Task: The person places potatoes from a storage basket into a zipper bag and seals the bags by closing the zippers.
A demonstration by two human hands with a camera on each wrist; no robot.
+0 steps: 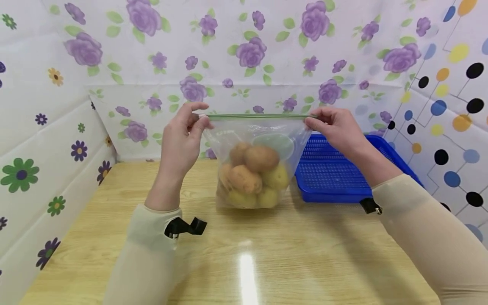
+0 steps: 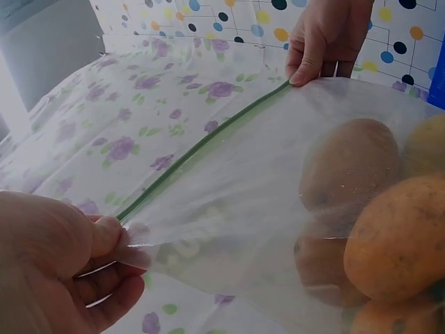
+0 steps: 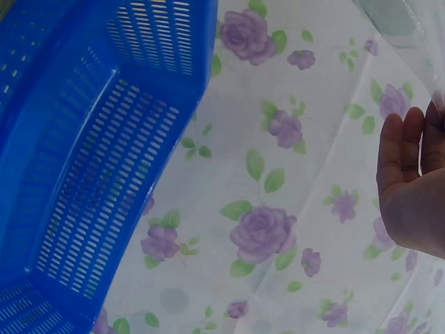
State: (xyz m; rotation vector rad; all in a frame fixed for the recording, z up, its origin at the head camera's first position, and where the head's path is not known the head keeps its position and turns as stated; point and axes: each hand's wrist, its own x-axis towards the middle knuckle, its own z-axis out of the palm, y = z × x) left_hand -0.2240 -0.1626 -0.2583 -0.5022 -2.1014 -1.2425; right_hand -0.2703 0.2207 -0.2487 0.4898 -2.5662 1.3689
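A clear zip bag (image 1: pixel 244 131) with a green seal strip stands upright on the wooden table, full of several potatoes (image 1: pixel 245 178), some brown and some yellower. My left hand (image 1: pixel 183 133) pinches the top left corner of the bag between thumb and fingers. At the opposite corner my right hand (image 1: pixel 333 125) pinches the other end of the strip. Between both hands the green strip (image 2: pixel 208 139) runs taut, its two edges lying together in the head view. Through the plastic, the left wrist view shows a large orange-brown potato (image 2: pixel 400 240) up close.
A blue perforated basket (image 1: pixel 328 197) sits on the table behind and right of the bag, partly hidden by the right forearm. Flowered sheeting (image 1: pixel 251 53) hangs along the back, and dotted sheeting (image 1: pixel 453 123) covers the right side. The wooden tabletop (image 1: pixel 213 258) stretches in front.
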